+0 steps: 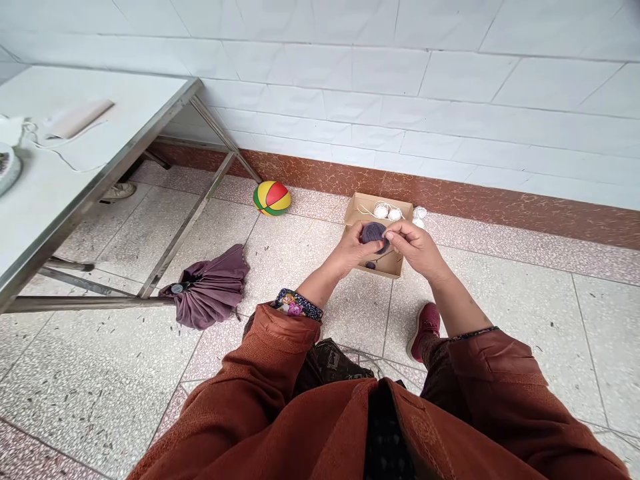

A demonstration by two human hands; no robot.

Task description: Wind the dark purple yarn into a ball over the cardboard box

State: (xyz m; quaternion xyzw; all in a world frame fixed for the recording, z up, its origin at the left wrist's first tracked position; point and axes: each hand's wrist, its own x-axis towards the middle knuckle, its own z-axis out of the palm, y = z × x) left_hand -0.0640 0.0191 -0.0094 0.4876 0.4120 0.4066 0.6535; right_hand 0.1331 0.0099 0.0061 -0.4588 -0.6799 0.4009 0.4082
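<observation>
My left hand (351, 250) is wrapped around a dark purple-grey ball of yarn (373, 233), thumb along its lower side. At the ball's right edge, the thumb and forefinger of my right hand (414, 248) are pinched together on the yarn; the strand itself is too fine to make out clearly. Below both hands, an open cardboard box (351, 208) rests on the floor, partly hidden by them. White yarn balls (381, 210) lie in its far part, and a small dark ball (371, 265) sits in its near part.
More white yarn (419, 215) lies beside the box, by the tiled wall. A striped ball (272, 198) is near a leg of the metal-framed table (150, 127). A folded purple umbrella (215, 287) lies on the floor at left. My red shoe (427, 330) stands right of the box.
</observation>
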